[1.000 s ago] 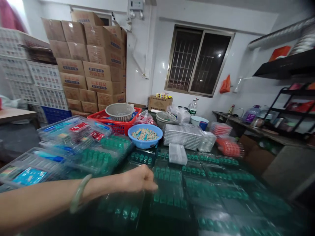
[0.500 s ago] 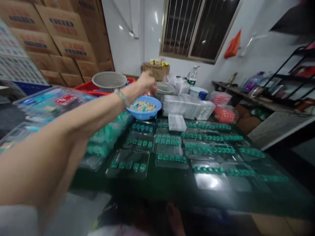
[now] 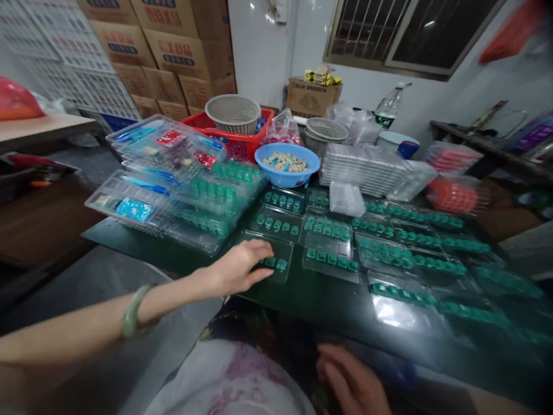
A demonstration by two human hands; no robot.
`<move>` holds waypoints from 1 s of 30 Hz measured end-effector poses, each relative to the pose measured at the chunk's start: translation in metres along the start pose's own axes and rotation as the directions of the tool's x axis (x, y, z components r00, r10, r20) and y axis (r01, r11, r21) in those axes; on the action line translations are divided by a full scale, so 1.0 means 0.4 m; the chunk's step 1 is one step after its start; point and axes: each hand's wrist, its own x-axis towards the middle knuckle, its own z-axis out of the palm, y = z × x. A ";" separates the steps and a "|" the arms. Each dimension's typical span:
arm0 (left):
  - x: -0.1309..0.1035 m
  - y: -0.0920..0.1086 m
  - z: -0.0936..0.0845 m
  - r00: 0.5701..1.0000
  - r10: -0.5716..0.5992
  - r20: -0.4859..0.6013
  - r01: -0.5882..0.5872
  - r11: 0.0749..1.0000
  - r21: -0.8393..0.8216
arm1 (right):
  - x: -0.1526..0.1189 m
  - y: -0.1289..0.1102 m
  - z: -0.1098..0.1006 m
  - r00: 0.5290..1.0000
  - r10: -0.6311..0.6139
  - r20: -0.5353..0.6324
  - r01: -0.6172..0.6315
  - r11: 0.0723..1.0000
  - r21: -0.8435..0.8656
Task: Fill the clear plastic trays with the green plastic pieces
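Observation:
My left hand (image 3: pixel 242 266), with a pale green bangle (image 3: pixel 135 311) on its wrist, hovers at the nearest left clear plastic tray (image 3: pixel 283 275). Its thumb and fingers are apart, and I see nothing between them. The hand covers part of that tray's row of green translucent cubes (image 3: pixel 280 264). Low in the view, by my lap and below the table edge, is my right hand (image 3: pixel 354 383). It is somewhat blurred, its fingers loosely stretched out and apparently holding nothing. A similar tray with green cubes (image 3: pixel 332 259) lies to the right of my left hand.
Filled clear cases (image 3: pixel 168 144) are stacked at left. Behind stand a blue bowl (image 3: pixel 287 167) of small pale pieces, a red basket (image 3: pixel 244 147) with a grey colander (image 3: pixel 233 112), and stacked clear trays (image 3: pixel 363 170). More trays with green cubes cover the table's right side.
My left hand has drawn back from behind the blue bowl to the near left tray. The view has shifted left and down, bringing my right hand more into sight.

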 end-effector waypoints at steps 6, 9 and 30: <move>-0.089 -0.006 0.104 1.000 -0.020 -0.022 0.025 0.965 0.261 | 0.166 -0.032 -0.013 0.883 -0.429 -0.188 0.291 0.817 -0.497; -0.102 0.009 0.112 1.000 -0.007 -0.031 0.015 0.960 0.281 | 0.225 -0.006 0.000 0.861 -0.479 -0.170 0.257 0.700 -0.666; -0.022 -0.100 0.095 0.966 -0.036 0.257 -0.045 0.952 0.304 | 0.150 0.010 -0.046 0.882 -0.183 -0.435 -0.277 0.545 -0.791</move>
